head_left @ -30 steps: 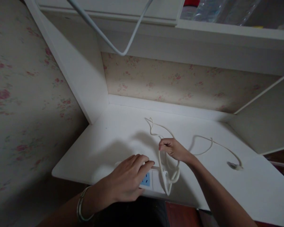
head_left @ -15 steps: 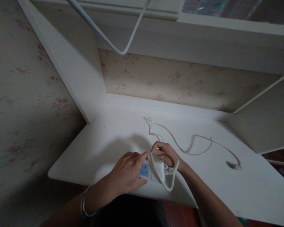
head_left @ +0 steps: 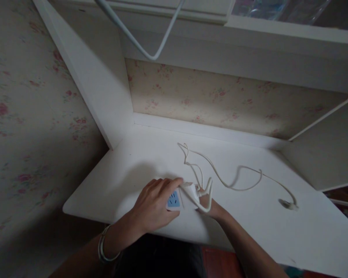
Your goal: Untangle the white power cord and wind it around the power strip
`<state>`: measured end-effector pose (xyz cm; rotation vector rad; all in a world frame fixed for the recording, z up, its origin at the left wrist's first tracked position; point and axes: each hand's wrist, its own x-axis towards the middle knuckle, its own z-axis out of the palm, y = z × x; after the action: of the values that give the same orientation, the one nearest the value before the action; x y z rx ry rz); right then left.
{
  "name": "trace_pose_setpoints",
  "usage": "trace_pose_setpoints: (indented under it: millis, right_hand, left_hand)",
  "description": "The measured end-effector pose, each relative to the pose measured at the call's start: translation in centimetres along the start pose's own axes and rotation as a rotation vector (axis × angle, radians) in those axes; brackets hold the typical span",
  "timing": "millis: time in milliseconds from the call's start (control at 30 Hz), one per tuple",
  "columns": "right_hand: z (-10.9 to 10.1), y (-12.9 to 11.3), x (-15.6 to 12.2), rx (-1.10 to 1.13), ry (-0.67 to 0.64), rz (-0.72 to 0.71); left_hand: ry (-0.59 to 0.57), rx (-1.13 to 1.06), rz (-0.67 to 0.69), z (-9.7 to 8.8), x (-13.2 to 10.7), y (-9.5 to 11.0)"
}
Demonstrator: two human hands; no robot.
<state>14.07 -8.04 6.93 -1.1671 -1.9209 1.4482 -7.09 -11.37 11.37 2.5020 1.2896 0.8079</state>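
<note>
A white power strip (head_left: 178,197) with a blue socket face lies near the front edge of a white shelf (head_left: 278,227). My left hand (head_left: 153,206) lies over its left part, fingers curled on top, a bracelet on the wrist. My right hand (head_left: 210,206) is tucked under and behind the strip's right end, closed on the white cord (head_left: 208,191) that loops around it. The rest of the cord (head_left: 243,179) trails across the shelf to a plug (head_left: 288,204) at the right.
Flowered wallpaper (head_left: 220,100) backs the alcove, with white side panels (head_left: 101,77) left and right. A thicker white cable (head_left: 150,42) hangs from the upper shelf. Bottles show dimly at the top right. Dark floor lies below the shelf's front edge.
My right hand carried the cord loop down from above the shelf and around the strip's right end, going under it. My left hand stayed on the strip, which shifted slightly away from me.
</note>
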Motion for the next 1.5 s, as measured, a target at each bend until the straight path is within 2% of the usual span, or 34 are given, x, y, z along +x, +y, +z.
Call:
trace_pose_setpoints:
  millis: [100, 167, 267, 367, 467, 500, 567, 633, 667, 700, 767, 833, 900, 1000, 1100, 1200, 1300, 1400, 1500]
  right_hand:
    - [0.6, 0.1, -1.3, 0.047, -0.02, 0.251]
    - [0.6, 0.1, -2.3, 0.094, -0.044, 0.337]
    - [-0.3, 0.3, -3.7, 0.058, -0.051, 0.318]
    - [-2.0, 1.3, -4.6, -0.023, 0.087, 0.282]
    - [-3.9, 2.1, -5.0, -0.073, 0.241, 0.303]
    - [-4.4, 2.0, -5.1, -0.122, 0.308, 0.281]
    - [-5.2, 1.0, -5.3, -0.308, 0.456, 0.14]
    - [-5.4, -0.9, -5.5, -0.556, 0.542, -0.084]
    - [-5.3, -2.0, -5.6, -0.68, 0.539, -0.206]
    - [-5.1, -3.1, -5.7, -0.797, 0.493, -0.318]
    - [-4.6, -5.0, -6.0, -0.968, 0.318, -0.475]
    - [-4.2, -6.4, -6.5, -1.005, 0.112, -0.499]
    - [-4.2, -7.1, -6.8, -0.903, -0.008, -0.428]
    - [-4.8, -7.2, -6.4, -0.71, 0.072, -0.363]
    - [-5.2, -6.9, -4.4, -0.611, 0.141, -0.402]
    - [-5.2, -6.7, -2.4, -0.493, 0.031, -0.411]
    - [-5.6, -6.9, -1.8, -0.405, -0.09, -0.297]
    - [-6.5, -8.2, -2.4, -0.449, -0.241, -0.181]
    - [-7.0, -10.5, -3.3, -0.562, -0.33, -0.212]
  left_hand:
    - [0.038, 0.037, -0.087, 0.1, 0.3, -1.0]
    - [0.066, 0.052, -0.134, 0.3, 0.4, -1.8]
    - [0.102, 0.041, -0.197, 0.4, 0.3, -2.7]
    - [0.097, -0.023, -0.232, 0.1, 0.2, -2.8]
    - [0.015, -0.143, -0.226, -0.2, 0.1, -2.5]
    - [-0.038, -0.187, -0.207, -0.3, 0.1, -2.3]
    - [-0.152, -0.253, -0.161, -0.4, 0.0, -2.1]
    - [-0.231, -0.279, -0.13, -0.5, 0.1, -1.9]
    - [-0.25, -0.284, -0.122, -0.6, 0.1, -1.8]
    - [-0.263, -0.289, -0.115, -0.8, 0.2, -1.7]
    - [-0.288, -0.292, -0.105, -1.3, 0.4, -1.6]
    - [-0.316, -0.267, -0.113, -1.9, 0.5, -1.7]
    - [-0.336, -0.222, -0.135, -2.6, 0.4, -2.1]
    - [-0.376, -0.166, -0.121, -3.4, 0.3, -2.7]
    - [-0.435, -0.133, -0.031, -3.8, 0.3, -2.8]
    - [-0.447, -0.129, 0.031, -4.1, 0.4, -2.7]
    - [-0.469, -0.167, 0.071, -4.3, 0.2, -2.6]
    - [-0.471, -0.152, 0.068, -4.4, -0.1, -2.9]
    - [-0.438, -0.072, 0.01, -4.2, -0.3, -3.4]
